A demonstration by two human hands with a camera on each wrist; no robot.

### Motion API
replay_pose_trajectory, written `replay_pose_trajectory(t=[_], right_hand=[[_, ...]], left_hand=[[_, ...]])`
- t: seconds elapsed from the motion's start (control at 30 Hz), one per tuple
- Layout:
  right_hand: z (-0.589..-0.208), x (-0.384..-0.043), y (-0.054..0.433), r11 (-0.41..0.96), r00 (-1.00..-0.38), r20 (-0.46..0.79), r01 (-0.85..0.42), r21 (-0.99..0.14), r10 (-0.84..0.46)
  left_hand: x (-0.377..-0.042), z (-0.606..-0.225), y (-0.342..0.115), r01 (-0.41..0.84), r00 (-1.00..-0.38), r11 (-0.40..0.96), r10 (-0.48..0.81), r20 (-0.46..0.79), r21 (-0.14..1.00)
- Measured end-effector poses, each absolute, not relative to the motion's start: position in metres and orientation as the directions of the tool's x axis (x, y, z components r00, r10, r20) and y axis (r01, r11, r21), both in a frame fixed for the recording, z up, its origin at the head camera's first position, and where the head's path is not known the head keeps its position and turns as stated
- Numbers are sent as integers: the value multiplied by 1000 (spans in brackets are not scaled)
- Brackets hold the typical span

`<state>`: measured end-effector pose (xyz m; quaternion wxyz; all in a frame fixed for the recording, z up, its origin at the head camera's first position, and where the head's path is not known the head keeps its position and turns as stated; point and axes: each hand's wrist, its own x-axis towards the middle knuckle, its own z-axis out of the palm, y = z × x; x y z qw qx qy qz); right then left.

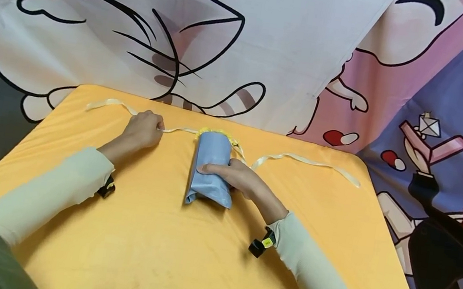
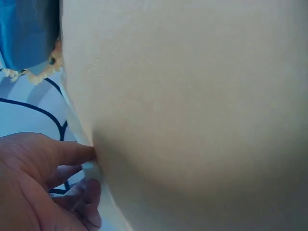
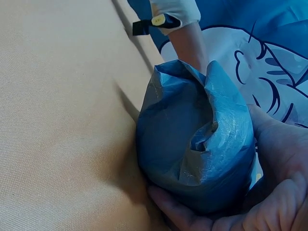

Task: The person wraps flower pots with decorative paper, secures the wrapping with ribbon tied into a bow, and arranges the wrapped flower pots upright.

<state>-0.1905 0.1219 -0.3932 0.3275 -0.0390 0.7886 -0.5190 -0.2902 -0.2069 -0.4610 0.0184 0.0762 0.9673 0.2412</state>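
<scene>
A blue wrapped roll (image 1: 213,161), with a crinkled open near end, lies on the yellow-covered table. Small yellow flower-like trim (image 1: 232,139) rings its far end. My right hand (image 1: 241,178) grips the roll from the right, thumb across the top; the right wrist view shows this hand (image 3: 284,168) wrapped around the side of the blue roll (image 3: 221,139) and under it. A pale yellow ribbon (image 1: 181,130) runs left from the trim to my left hand (image 1: 142,129), which pinches it near the back edge. The ribbon's loose end (image 1: 104,104) extends beyond that hand.
Another pale ribbon length (image 1: 309,161) trails from the roll toward the right along the yellow table cover (image 1: 145,251). Behind the table hangs a white cloth with a cartoon cat (image 1: 213,18); a purple printed cloth (image 1: 452,121) hangs at the right.
</scene>
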Motion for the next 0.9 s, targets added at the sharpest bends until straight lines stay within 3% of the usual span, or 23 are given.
replay_pose_trajectory(t=[0.13,0.23,0.33,0.43,0.53,0.67,0.9], right_hand=[[-392,-192,121,459,-778,-478,278,-844,-407],[-392,-192,121,456,-781,-472,272,-847,-409],[-393,-192,122,454,-778,-471,271,-849,-415],[-393,-192,122,452,-773,-470,268,-851,-426],[-393,-192,123,447,-771,-463,260,-856,-438],[-392,-193,125,459,-767,-466,253,-852,-442],[-394,-193,128,467,-765,-487,276,-840,-422]], left_hand=[[-310,-482,-221,137,-983,897,177,-57,419],[-296,-462,-208,127,-980,908,178,-92,400],[-263,-429,-179,119,-981,870,179,-80,478],[-231,-404,-147,45,-960,745,216,-177,666],[-213,-396,-126,-177,-859,567,310,-407,805],[-202,-398,-112,-433,-693,414,415,-589,801],[-198,-409,-106,-494,-665,274,492,-562,825]])
